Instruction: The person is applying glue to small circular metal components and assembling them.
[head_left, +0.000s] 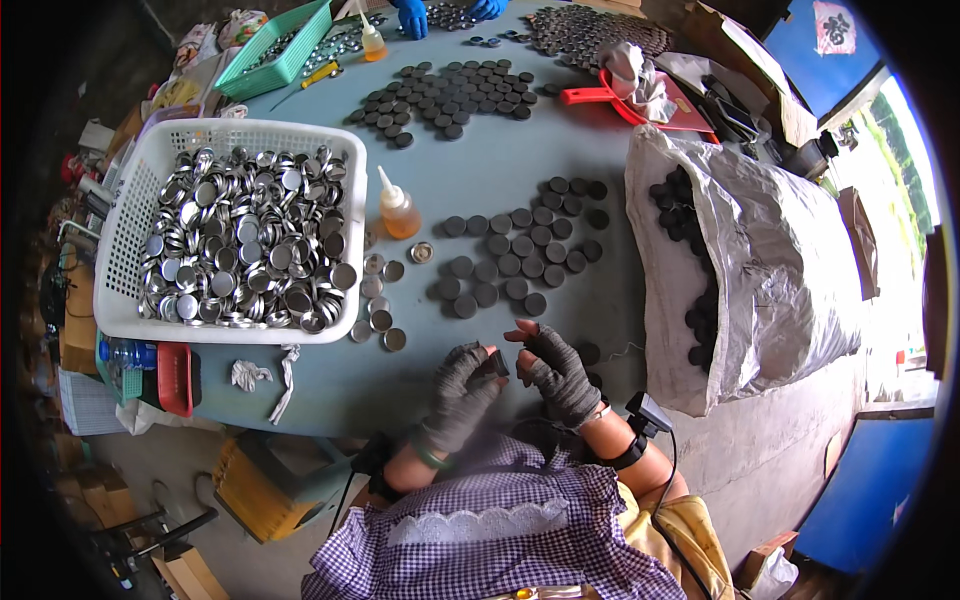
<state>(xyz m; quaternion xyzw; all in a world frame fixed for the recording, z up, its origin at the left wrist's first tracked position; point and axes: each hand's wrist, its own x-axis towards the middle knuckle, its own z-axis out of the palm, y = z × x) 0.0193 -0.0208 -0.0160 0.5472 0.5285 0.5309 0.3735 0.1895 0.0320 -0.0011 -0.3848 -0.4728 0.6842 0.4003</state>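
Observation:
My left hand (459, 392), in a grey fingerless glove, grips a black round disc (501, 364) on edge between thumb and fingers. Just to its right, my right hand (562, 378), gloved alike, has its index finger and thumb apart, with nothing visible between them. Beyond both hands, several dark round discs (509, 265) lie in a loose patch on the blue-grey table (400, 170). Shallow silver metal caps (394, 341) lie left of them. One cap (421, 252) lies with its inside up beside a squeeze bottle (398, 208) of amber liquid.
A white plastic basket (355, 185) heaped with metal caps stands at left. At right, a white woven sack (780, 270) spills black discs. Farther back are more discs (455, 95), a red dustpan (590, 96), a green basket (245, 82) and another person's blue-gloved hands (411, 18).

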